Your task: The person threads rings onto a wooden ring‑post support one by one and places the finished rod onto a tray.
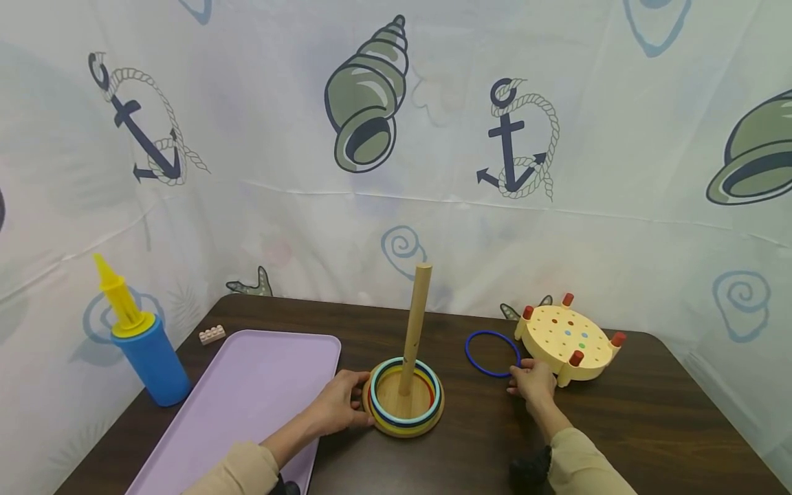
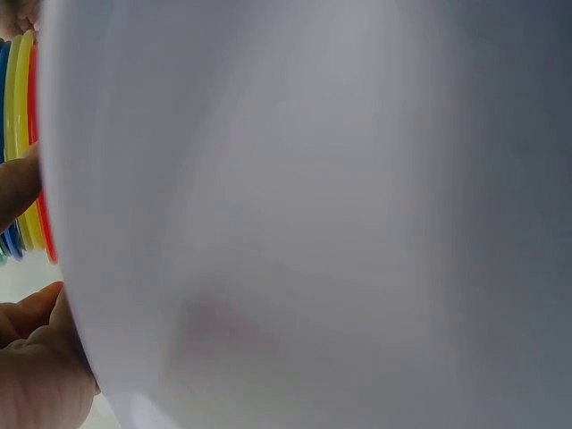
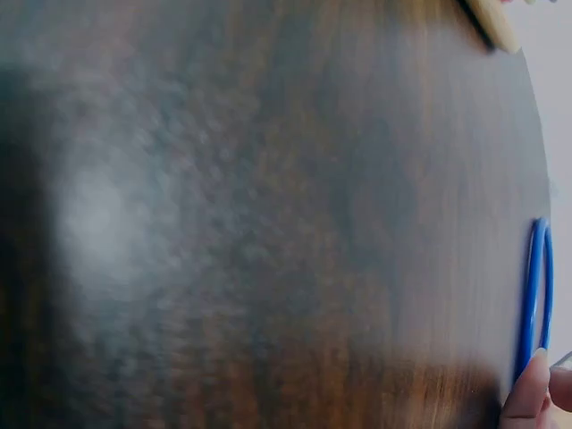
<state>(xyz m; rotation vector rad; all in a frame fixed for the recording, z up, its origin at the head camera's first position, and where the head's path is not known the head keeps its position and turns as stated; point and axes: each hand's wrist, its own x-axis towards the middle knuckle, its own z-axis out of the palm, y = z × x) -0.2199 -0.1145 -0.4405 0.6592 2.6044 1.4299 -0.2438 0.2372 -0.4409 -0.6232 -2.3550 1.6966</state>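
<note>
A wooden ring-toss stand with an upright peg [image 1: 417, 316] stands mid-table, leaning slightly in view. Stacked round its foot are several rings [image 1: 375, 405], light blue on top, then dark blue, yellow and red. My left hand [image 1: 337, 404] grips the left side of this stand, thumb nearer me and fingers farther back; the left wrist view catches its fingers at the coloured ring edges [image 2: 20, 107]. To the right, a thin blue ring [image 1: 470, 356] lies by the table's back. My right hand [image 1: 533, 379] pinches its near right edge, with fingertips [image 3: 529, 386] on the ring in the right wrist view.
A lilac tray [image 1: 247, 392] lies left of the stand. Beyond it are a pink toy brick [image 1: 212, 335] and a blue-and-yellow hand pump [image 1: 151, 357]. An upturned cream pegboard with red-tipped legs [image 1: 566, 337] sits just behind my right hand on the dark table [image 1: 656, 412].
</note>
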